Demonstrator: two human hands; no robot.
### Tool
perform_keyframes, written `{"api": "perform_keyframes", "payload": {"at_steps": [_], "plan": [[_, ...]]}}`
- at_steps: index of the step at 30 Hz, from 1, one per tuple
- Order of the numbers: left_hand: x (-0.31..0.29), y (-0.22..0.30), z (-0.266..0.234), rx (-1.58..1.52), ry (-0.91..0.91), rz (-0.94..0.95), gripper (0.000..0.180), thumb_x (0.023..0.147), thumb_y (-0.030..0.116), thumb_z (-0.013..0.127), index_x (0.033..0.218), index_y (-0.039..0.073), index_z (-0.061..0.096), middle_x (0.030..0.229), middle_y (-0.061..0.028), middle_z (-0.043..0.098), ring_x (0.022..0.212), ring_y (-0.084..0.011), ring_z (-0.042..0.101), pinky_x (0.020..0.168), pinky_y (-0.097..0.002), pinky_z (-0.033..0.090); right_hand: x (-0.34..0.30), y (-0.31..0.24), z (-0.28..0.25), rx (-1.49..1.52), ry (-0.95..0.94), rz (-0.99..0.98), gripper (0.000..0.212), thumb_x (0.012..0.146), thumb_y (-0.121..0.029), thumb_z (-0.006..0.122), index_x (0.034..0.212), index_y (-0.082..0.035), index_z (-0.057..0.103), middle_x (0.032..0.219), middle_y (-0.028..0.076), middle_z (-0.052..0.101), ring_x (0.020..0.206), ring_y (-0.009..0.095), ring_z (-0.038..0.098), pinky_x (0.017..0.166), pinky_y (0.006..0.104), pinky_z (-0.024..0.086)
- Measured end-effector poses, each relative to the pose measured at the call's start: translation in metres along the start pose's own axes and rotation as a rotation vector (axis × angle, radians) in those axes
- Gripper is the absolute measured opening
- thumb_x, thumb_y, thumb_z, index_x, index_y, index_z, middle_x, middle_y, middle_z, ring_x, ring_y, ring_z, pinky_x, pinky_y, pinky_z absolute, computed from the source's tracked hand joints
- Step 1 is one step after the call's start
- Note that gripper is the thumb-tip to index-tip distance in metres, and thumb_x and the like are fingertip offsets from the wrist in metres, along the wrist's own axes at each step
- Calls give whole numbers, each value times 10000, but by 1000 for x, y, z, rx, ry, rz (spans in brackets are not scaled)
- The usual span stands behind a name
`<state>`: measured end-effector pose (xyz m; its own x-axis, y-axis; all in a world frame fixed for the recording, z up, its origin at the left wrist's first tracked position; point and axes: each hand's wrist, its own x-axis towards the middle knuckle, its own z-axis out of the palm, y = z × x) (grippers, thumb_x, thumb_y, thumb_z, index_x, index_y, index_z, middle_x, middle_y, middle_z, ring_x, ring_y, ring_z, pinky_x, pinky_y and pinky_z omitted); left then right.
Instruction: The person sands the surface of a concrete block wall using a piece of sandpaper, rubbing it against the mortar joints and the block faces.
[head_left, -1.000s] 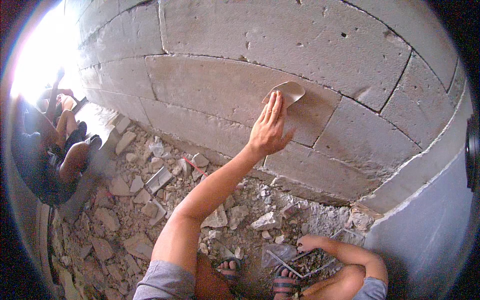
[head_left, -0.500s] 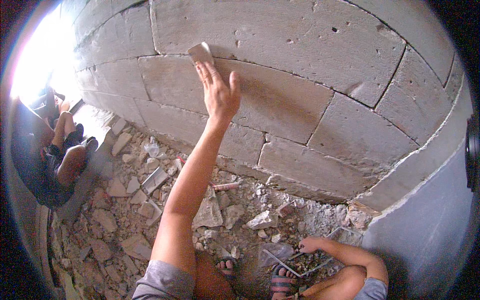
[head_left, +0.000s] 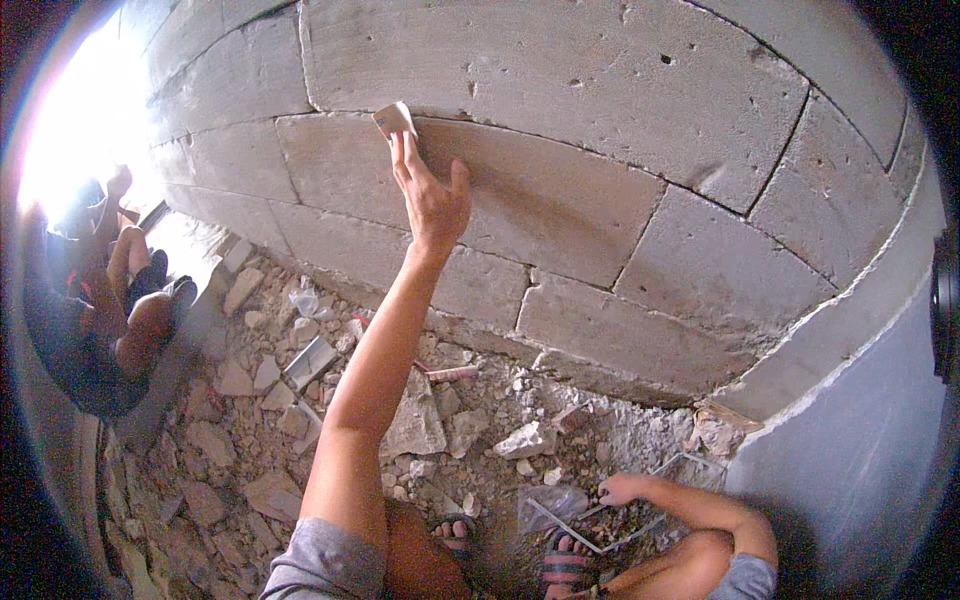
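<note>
My left hand [head_left: 436, 205] reaches up to the block wall [head_left: 560, 210]. Its fingers grip a small tan sheet of sandpaper [head_left: 394, 121], which is bent and lies over the joint between two courses. The block [head_left: 340, 165] below that joint looks browner than its grey neighbours. Down at the right, my right hand [head_left: 622, 488] hangs past my knee, fingers curled in. Whether anything is inside them is hidden. Just beneath it, a thin metal frame [head_left: 600, 549] lies on the rubble, with a clear plastic bag [head_left: 556, 505] beside it.
Broken rubble [head_left: 210, 440] covers the floor around my sandals [head_left: 567, 570]. A grey metal piece [head_left: 311, 362] and a red-and-white strip [head_left: 452, 373] lie among it. Another person [head_left: 90, 320] sits at the left by the bright opening. A smooth grey wall [head_left: 850, 430] stands at the right.
My left hand has shifted slightly left, and the sandpaper has turned, showing more of its bent edge. At the left, the other person's arm has risen. My right hand stays put.
</note>
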<state>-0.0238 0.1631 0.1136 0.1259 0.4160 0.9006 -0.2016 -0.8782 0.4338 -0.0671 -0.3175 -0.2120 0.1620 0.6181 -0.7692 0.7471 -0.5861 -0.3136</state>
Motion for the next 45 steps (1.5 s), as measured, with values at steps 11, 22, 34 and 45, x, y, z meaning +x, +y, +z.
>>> {"api": "perform_keyframes", "payload": {"at_steps": [11,22,34,45], "plan": [[20,15,6,-66,-39,-178,780,945,468,331,1367,-150,111,1439,-345,45,1369,-429,14,1121,-439,69,-7,-9,-12,-30,-4,-2,407,819,-381,539,1060,-62,618,976,180,644,898,350,614,795,440,476],[24,-62,15,137,-10,-84,803,941,489,308,1361,-164,104,1433,-359,47,1370,-426,21,1124,-426,61,-5,-2,-3,23,14,8,349,806,-352,535,1003,-80,630,945,178,640,885,346,614,779,433,475],[9,3,18,27,-126,-152,831,915,492,400,1376,-137,112,1447,-339,-6,1363,-446,-7,1120,-448,54,-10,1,0,-20,5,-7,378,801,-361,531,1032,-77,627,956,179,647,879,354,616,794,454,475],[-48,66,24,115,-492,313,853,881,494,462,1365,-137,154,1447,-332,52,1367,-436,49,1114,-477,109,-4,-27,-33,-23,57,-59,390,802,-373,532,1029,-72,629,943,182,649,877,346,620,783,443,475]]}}
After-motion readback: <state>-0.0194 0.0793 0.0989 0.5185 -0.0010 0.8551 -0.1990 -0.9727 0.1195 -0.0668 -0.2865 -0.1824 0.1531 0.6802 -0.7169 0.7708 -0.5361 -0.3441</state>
